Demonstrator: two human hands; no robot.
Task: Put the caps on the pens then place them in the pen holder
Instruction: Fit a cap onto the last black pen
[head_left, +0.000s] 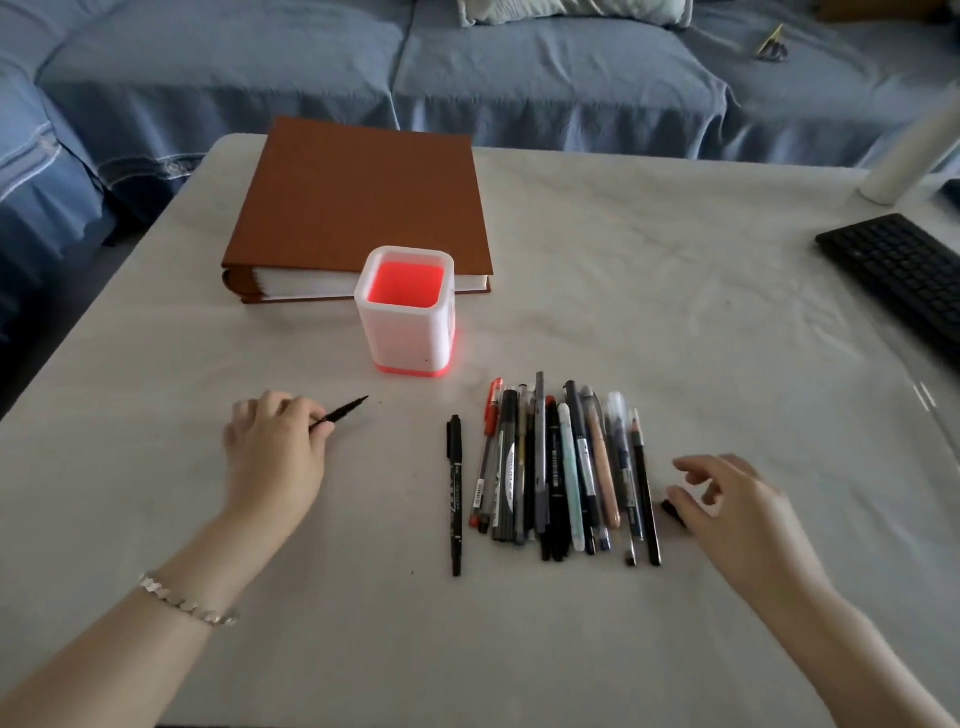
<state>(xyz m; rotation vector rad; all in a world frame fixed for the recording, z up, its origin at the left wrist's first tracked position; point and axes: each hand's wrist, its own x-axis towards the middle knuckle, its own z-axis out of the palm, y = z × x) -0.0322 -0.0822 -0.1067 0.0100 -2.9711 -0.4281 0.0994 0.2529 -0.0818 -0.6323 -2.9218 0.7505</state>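
Observation:
My left hand (275, 447) grips a thin black uncapped pen (345, 409), its tip pointing up and right above the table. A white pen holder with a red inside (408, 312) stands in the middle, nothing visible in it. Several pens lie side by side in a pile (566, 467), and one black pen (455, 493) lies alone to their left. My right hand (727, 499) hovers right of the pile with fingers loosely spread, its thumb touching a small black cap (674, 512) on the table.
A brown album (363, 197) lies behind the holder. A black keyboard (904, 270) sits at the right edge, with a white roll (904, 156) beyond it. A blue sofa (467, 67) runs along the far side of the white table (675, 260).

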